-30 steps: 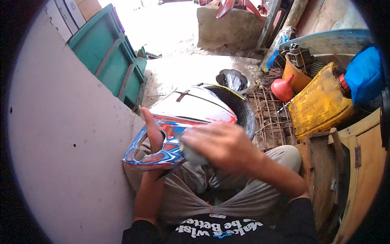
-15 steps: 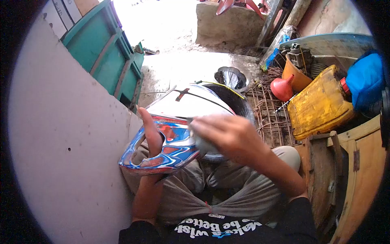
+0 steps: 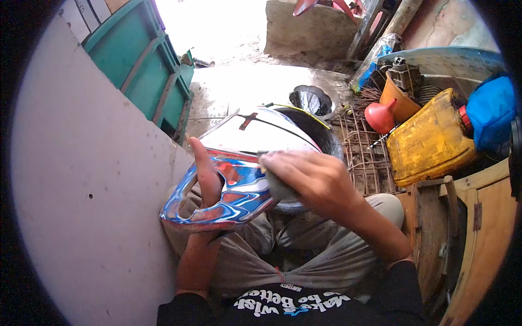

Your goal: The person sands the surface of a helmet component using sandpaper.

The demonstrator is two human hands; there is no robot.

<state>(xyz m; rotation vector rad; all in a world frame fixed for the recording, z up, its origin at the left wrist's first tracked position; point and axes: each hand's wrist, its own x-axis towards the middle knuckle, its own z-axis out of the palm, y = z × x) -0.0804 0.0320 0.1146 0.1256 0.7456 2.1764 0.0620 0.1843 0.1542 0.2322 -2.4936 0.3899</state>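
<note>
A motorcycle body panel, white on top with worn blue, white and red paint layers below, is held tilted above my lap. My left hand supports it from underneath; one finger sticks up through the panel's opening, while the rest of the hand is hidden. My right hand presses a grey sheet that looks like sandpaper against the panel's right side, with its fingers bent over the sheet. A black basin stands behind the panel, partly covered by it.
A dark scalloped bowl sits beyond the basin. To the right are a rusty wire grid, a red funnel and a yellow jerrycan. A pale wall closes off the left, near a green cabinet.
My right hand and the grey sheet have shifted slightly to the right along the panel. The left hand keeps its hold, and the panel has barely moved.
</note>
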